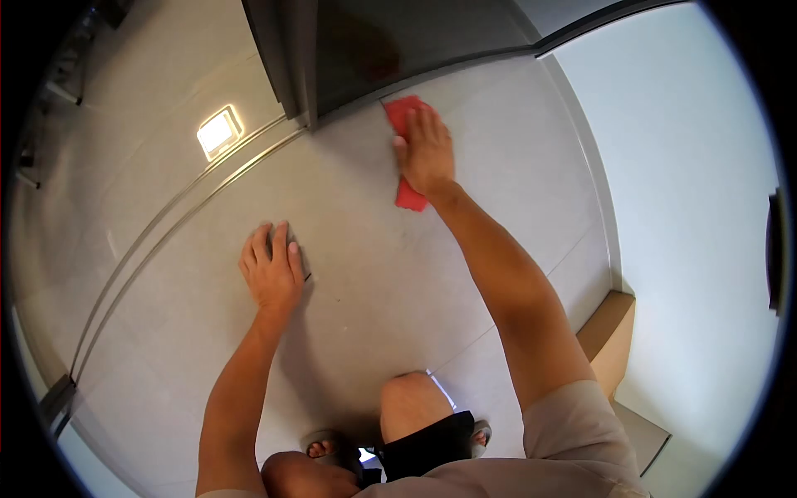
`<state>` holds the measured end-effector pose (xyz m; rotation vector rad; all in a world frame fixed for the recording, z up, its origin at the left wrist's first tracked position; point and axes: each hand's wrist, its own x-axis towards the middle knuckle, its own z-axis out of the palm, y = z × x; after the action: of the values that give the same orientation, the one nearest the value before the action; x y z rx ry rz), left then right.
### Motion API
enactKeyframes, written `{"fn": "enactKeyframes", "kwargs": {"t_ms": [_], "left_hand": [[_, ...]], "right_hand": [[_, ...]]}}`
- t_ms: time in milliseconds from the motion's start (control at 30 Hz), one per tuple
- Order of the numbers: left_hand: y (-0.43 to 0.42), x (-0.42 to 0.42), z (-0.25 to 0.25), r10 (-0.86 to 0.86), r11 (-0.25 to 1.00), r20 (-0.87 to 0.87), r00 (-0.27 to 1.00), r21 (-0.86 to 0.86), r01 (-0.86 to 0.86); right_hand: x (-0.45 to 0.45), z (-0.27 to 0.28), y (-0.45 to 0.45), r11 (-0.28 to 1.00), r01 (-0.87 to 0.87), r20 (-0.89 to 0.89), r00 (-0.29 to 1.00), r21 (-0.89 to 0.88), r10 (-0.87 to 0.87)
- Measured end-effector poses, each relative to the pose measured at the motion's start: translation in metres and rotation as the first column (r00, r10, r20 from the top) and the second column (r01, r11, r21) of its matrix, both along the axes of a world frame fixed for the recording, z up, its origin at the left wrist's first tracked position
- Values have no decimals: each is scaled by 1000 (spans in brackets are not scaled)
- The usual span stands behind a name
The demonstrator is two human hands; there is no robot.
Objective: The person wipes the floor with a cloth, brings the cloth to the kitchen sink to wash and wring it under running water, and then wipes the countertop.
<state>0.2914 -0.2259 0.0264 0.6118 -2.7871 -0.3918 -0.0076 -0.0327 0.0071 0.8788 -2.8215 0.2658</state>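
A red cloth (410, 197) lies on the pale tiled floor (365, 224), close to the dark glass door panel. My right hand (427, 152) presses flat on top of it with the fingers spread a little, so the cloth shows above and below the palm. Further left, my left hand (272, 266) rests on the bare floor, its fingers apart and slightly bent, with nothing visible in it. A shadow and a small dark mark show beside its right edge.
Metal floor tracks (179, 202) curve along the left to the dark door frame (297, 75). A white wall (681, 149) stands at the right, with a cardboard box (616, 342) at its foot. My knees and sandalled feet are at the bottom. Light reflects off the floor at upper left.
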Motion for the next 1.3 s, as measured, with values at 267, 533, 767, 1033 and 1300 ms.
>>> {"fn": "enactKeyframes", "kwargs": {"t_ms": [267,533,767,1033,1300], "left_hand": [[-5,3,2,35,995,-114,993,98,-24],[-13,5,-9,4,987,-237,972,156,34],[-28,21,-10,-11,896,-343,939,415,162],[-83,156,-14,191,873,-269,944,486,-38],[-68,168,-11,116,982,-237,965,174,-76]], "right_hand": [[127,9,-65,801,-550,71,812,-237,579],[91,42,72,844,-285,197,892,-454,407],[172,14,14,963,-261,188,945,-70,269],[297,2,-109,872,-435,152,869,-224,472],[210,-19,-53,850,24,148,987,-526,64]]}}
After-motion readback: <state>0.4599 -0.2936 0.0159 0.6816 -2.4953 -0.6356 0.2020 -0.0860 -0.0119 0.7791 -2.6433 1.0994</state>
